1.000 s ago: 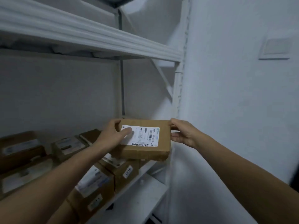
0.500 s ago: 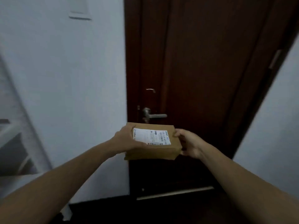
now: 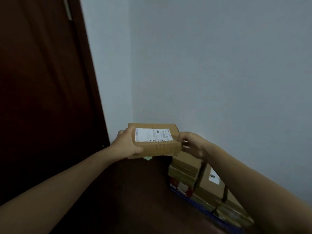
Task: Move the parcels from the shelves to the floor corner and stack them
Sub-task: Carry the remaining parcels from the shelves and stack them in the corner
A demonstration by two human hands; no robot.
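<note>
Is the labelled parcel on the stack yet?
Not yet: left hand and right hand hold the parcel aloft, apart from the stacked parcels.

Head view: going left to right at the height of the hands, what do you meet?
door → left hand → parcel → right hand → wall

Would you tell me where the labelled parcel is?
Centre of the head view, the labelled parcel is held between left hand and right hand, up-left of the stacked parcels.
</note>
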